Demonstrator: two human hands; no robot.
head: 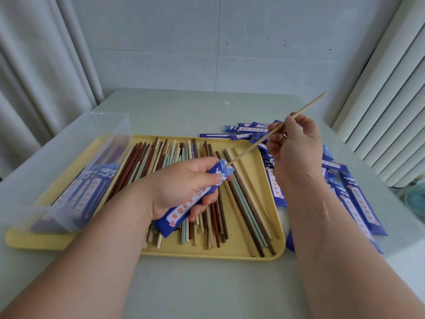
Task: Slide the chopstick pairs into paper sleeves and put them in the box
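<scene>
My left hand grips a blue paper sleeve with a white label, held slanting above the yellow tray. My right hand pinches pale wooden chopsticks near their middle; their lower tips sit in the sleeve's open top end. I cannot tell if it is one stick or a pair. Loose chopsticks in brown, red, green and pale wood lie in the tray. A clear plastic box on the tray's left end holds several sleeved pairs.
A heap of empty blue sleeves lies on the pale table right of the tray. Curtains hang at the left and right edges, and a tiled wall stands behind the table.
</scene>
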